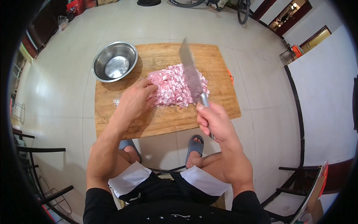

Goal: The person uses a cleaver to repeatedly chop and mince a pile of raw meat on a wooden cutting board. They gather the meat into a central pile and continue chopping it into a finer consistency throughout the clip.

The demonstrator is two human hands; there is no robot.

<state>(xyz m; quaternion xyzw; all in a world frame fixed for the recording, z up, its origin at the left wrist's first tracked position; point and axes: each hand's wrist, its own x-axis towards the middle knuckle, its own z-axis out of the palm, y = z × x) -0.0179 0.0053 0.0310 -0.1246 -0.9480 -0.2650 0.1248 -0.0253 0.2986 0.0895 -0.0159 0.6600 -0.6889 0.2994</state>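
A broad heap of chopped pink-and-white meat (169, 87) lies spread over the middle of a wooden cutting board (126, 127). My right hand (216, 119) is closed round the metal handle of a cleaver (191, 72). The blade, slightly blurred, stands over the right part of the meat, its tip pointing away from me. My left hand (136, 98) rests at the left edge of the meat, with its fingers bent, a little apart and touching the pieces. Their tips are partly hidden against the meat.
On the board's far left corner stands a steel bowl (115, 62). Small scraps (116, 100) lie by my left wrist. My slippered feet are below the board's near edge. Black metal chair frames (41, 150) stand at left and lower right; a bicycle wheel (243, 11) is at the back.
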